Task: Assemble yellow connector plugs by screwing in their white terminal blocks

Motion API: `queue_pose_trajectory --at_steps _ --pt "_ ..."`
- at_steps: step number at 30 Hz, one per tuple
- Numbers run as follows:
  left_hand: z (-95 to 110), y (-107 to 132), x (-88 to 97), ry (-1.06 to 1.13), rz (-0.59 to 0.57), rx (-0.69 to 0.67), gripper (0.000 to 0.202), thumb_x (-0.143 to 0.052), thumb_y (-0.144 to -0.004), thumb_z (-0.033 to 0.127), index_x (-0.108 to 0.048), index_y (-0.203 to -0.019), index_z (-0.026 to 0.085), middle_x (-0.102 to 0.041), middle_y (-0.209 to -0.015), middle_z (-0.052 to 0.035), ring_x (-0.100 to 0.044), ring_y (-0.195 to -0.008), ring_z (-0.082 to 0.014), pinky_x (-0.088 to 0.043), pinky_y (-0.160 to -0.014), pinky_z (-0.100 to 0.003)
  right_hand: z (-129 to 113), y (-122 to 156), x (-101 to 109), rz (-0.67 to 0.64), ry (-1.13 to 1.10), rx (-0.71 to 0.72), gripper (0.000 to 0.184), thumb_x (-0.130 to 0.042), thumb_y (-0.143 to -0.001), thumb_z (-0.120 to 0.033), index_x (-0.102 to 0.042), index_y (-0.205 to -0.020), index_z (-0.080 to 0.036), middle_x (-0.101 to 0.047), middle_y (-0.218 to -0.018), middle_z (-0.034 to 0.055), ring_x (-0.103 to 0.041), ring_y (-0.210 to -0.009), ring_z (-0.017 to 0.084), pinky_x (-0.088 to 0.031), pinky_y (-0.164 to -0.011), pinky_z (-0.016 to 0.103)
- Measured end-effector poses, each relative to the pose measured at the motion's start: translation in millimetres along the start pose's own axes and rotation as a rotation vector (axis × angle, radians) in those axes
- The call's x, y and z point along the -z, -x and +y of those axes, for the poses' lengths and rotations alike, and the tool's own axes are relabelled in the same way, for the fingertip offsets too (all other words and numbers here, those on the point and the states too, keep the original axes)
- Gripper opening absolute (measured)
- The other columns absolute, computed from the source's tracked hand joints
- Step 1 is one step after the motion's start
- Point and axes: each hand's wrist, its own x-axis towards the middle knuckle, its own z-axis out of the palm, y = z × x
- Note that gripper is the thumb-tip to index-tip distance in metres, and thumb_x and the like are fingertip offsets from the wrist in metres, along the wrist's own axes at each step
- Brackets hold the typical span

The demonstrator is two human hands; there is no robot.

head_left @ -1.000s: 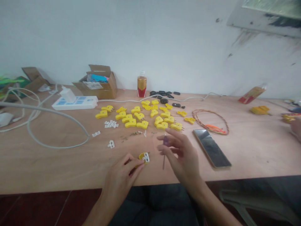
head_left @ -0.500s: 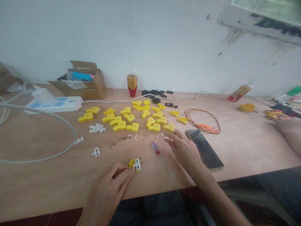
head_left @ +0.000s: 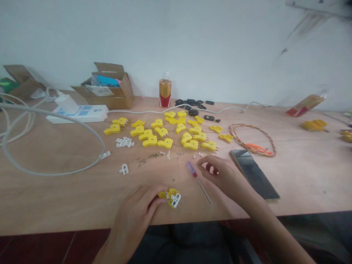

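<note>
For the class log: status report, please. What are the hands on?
Left hand on yellow two-pin connector, white piece on top. Right hand beside purple-handled screwdriver, not gripping it. Phone to its right.

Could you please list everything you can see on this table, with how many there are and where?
Yellow plastic plug connectors: about twenty, yellow, mid-table.
Small white plastic clips: one small heap, white, left of the connectors.
Purple-handled screwdriver: one, purple and steel, front middle.
Smartphone: one, black, front right.
Twisted wire coil: one, brown and orange, behind the smartphone.
Cardboard box: one, brown, back left.
Plastic bottle: one, gold and red, by the wall.
Left hand: one, on a yellow connector with white insert.
Right hand: one, just right of the screwdriver.
</note>
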Motion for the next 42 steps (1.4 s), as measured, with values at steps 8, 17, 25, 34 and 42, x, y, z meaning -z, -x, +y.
queue_pose_trajectory --at_steps 8,17,25,34,42 --pt "-0.1 -1.3 3.1 0.042 -0.062 0.076 0.029 -0.073 -0.095 0.020 -0.074 -0.123 0.026 -0.084 -0.115 -0.0022 -0.081 -0.103 -0.0258 -0.066 -0.092 -0.038 -38.3 -16.5 -20.2 -0.303 -0.279 0.403 0.018 -0.066 -0.098 -0.015 -0.079 -0.108 -0.022 -0.081 -0.088 0.0014 -0.071 -0.070 0.014 -0.054 -0.069 0.022" --pt "0.4 -2.1 1.6 0.064 -0.061 0.098 0.033 -0.069 -0.094 0.011 -0.074 -0.121 0.030 -0.084 -0.113 0.0002 -0.080 -0.098 -0.0225 -0.064 -0.090 -0.034 -40.3 -15.7 -21.0 -0.314 -0.365 0.521 0.035 -0.051 -0.103 -0.007 -0.080 -0.113 -0.024 -0.080 -0.112 0.0080 -0.074 -0.105 0.019 -0.058 -0.093 0.029" --pt "2.6 -3.2 2.5 0.073 -0.057 0.094 0.031 -0.068 -0.094 0.011 -0.074 -0.118 0.030 -0.084 -0.110 0.0017 -0.080 -0.094 -0.0218 -0.063 -0.085 -0.032 -45.9 -8.0 -31.6 -0.303 -0.324 0.456 0.030 -0.058 -0.099 -0.005 -0.080 -0.105 -0.024 -0.072 -0.106 0.0061 -0.071 -0.098 0.019 -0.056 -0.087 0.029" --pt "3.5 -0.9 0.9 0.049 -0.114 0.177 0.034 -0.072 -0.092 0.010 -0.075 -0.117 0.033 -0.083 -0.108 0.0020 -0.078 -0.093 -0.0232 -0.061 -0.084 -0.035 -58.2 -4.3 -11.3 -0.467 -0.383 0.326 0.018 -0.063 -0.101 -0.014 -0.077 -0.109 -0.021 -0.074 -0.109 0.0071 -0.071 -0.102 0.021 -0.057 -0.089 0.031" --pt "2.2 0.9 -0.7 0.017 -0.099 0.170 0.037 -0.076 -0.089 0.007 -0.075 -0.116 0.032 -0.082 -0.108 0.0022 -0.078 -0.094 -0.0238 -0.061 -0.085 -0.035 -55.7 -0.8 -20.3 -0.444 -0.485 0.288 0.018 -0.064 -0.101 -0.013 -0.079 -0.106 -0.021 -0.074 -0.107 0.0064 -0.070 -0.099 0.019 -0.055 -0.087 0.029"
